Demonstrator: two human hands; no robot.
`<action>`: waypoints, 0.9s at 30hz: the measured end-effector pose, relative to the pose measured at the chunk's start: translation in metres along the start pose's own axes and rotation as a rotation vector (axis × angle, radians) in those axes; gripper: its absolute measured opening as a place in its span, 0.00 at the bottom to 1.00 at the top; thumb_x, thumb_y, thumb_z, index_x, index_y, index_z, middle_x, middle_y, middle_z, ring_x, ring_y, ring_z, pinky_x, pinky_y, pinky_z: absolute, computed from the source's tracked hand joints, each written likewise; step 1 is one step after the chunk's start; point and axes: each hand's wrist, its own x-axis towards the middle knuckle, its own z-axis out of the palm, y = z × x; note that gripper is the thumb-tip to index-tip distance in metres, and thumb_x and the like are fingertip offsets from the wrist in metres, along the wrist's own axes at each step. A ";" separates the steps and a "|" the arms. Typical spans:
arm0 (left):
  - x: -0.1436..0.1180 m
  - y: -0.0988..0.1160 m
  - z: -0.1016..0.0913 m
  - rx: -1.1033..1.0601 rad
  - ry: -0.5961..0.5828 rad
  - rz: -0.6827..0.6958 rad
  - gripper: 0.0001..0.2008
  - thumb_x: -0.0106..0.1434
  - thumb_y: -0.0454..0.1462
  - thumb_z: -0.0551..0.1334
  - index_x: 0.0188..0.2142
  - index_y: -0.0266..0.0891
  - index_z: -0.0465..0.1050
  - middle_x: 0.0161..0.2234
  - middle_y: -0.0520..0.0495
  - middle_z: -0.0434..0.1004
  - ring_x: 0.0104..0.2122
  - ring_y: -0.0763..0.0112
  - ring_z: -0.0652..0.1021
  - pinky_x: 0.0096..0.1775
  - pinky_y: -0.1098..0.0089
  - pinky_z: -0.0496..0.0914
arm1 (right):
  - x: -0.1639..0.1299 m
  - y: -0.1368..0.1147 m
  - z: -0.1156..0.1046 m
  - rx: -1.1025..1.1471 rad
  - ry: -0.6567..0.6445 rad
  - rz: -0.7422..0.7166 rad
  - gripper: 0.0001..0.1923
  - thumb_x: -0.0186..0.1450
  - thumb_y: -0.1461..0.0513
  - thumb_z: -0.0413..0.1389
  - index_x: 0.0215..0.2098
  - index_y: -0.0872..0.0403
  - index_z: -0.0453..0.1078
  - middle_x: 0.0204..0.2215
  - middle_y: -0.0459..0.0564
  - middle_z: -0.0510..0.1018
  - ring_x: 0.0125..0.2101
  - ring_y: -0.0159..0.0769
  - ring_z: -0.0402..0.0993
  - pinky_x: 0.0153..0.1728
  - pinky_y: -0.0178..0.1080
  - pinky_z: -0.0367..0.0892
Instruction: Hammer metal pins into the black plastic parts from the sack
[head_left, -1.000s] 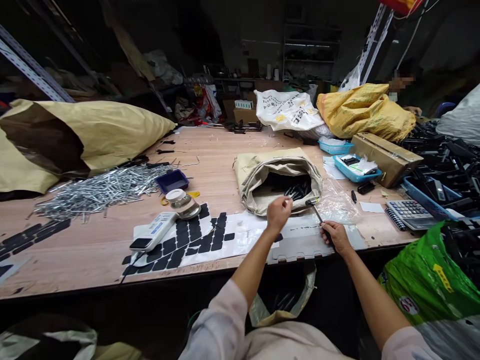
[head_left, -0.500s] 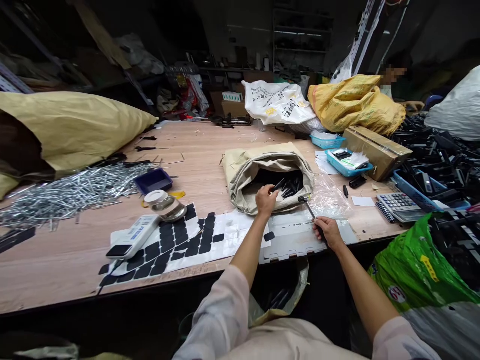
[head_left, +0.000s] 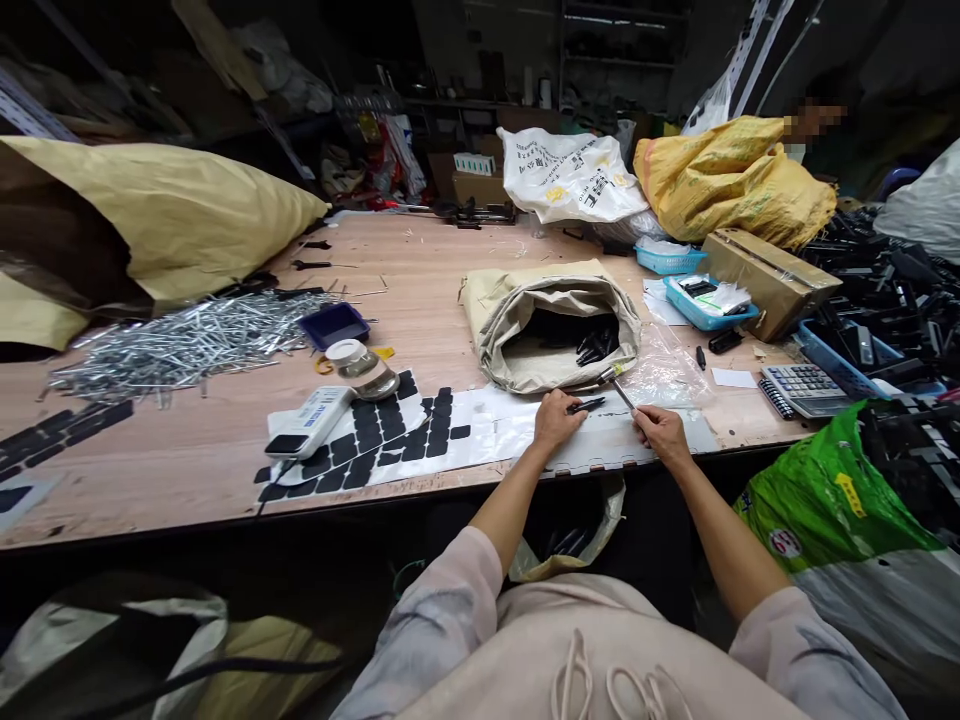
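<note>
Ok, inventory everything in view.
table: one, brown, centre
rods: many, silver, left
tray: one, navy, by rods
jar: one, clear, by tray
device: one, white, by jar
pads: many, black, front
open bag: one, beige, middle
big bag: one, tan, left
printed bag: one, white, back
sack: one, yellow, back
baskets: three, blue, right
box: one, brown, right
calculator: one, grey, right
carrier: one, green, lower right
loose parts: many, black, right
floor bags: several, pale, below
person: one, colour unclear, back
clutter: uncounted, dark, back
slim part: one, black, left hand
tool: one, silvery, right hand
left hand: one, bare, front
right hand: one, bare, front
</note>
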 end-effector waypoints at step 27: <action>0.000 -0.001 0.001 -0.051 0.039 -0.005 0.09 0.59 0.38 0.71 0.40 0.43 0.83 0.38 0.48 0.74 0.42 0.64 0.73 0.42 0.66 0.69 | 0.002 0.010 -0.003 0.231 -0.043 0.061 0.22 0.54 0.46 0.66 0.33 0.56 0.78 0.20 0.46 0.76 0.14 0.30 0.65 0.11 0.32 0.57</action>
